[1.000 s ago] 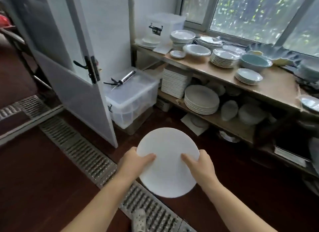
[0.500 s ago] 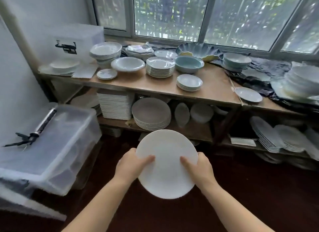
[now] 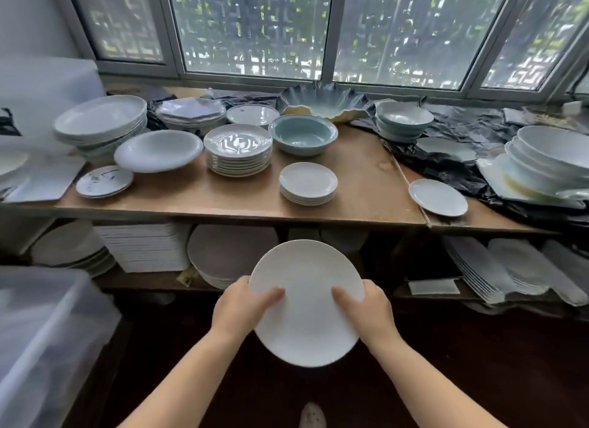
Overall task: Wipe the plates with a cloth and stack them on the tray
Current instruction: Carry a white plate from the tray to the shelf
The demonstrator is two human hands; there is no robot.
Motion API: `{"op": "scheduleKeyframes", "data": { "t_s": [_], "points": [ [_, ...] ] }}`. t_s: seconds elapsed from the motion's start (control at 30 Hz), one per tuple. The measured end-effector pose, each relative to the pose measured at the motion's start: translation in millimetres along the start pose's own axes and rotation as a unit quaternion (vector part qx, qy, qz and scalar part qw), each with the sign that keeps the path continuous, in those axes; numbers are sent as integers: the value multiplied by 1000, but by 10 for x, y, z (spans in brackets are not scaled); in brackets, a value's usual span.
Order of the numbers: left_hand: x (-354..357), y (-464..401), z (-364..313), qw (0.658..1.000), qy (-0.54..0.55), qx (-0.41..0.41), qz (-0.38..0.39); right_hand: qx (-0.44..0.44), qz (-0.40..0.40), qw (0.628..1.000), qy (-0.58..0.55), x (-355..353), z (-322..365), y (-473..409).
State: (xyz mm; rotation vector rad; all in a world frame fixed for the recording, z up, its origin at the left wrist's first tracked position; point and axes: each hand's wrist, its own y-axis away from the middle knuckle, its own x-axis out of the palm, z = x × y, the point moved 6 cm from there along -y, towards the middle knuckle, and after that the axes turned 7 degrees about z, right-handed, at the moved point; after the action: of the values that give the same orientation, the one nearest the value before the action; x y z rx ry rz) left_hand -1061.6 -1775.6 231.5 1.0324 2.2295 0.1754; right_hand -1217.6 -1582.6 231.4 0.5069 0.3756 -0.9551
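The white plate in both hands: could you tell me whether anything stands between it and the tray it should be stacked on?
That cannot be settled: no tray shows in the head view. The left hand and right hand hold the white plate in front of the wooden shelf, which is crowded with plate stacks and bowls.

Soft daylight from the windows (image 3: 318, 29) brightens the table (image 3: 360, 185) and glints on a plate stack (image 3: 237, 150), while the lower shelf (image 3: 143, 279) and floor (image 3: 478, 364) stay dim, with edges curved and slightly blurred.
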Motion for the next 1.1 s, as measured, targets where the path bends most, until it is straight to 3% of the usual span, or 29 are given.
{"op": "scheduleKeyframes", "data": {
  "t_s": [0.37, 0.7, 0.87, 1.1],
  "points": [
    [203, -1721, -1030, 1000, 4, -23, -21, -2, 43, 999, -14, -401, 451, -2059],
    [122, -3092, -1478, 998, 57, -11, -23, 0, 1, 1000, 14, -274, 832, -3457],
    [62, -3815, -1645, 999, -33, -15, -33, 36, -30, 999, 17, -160, 893, -4066],
    [66, -4366, -1675, 997, -60, -32, -22, 84, -27, 995, 50, 16, 834, -4558]
  ]
}}
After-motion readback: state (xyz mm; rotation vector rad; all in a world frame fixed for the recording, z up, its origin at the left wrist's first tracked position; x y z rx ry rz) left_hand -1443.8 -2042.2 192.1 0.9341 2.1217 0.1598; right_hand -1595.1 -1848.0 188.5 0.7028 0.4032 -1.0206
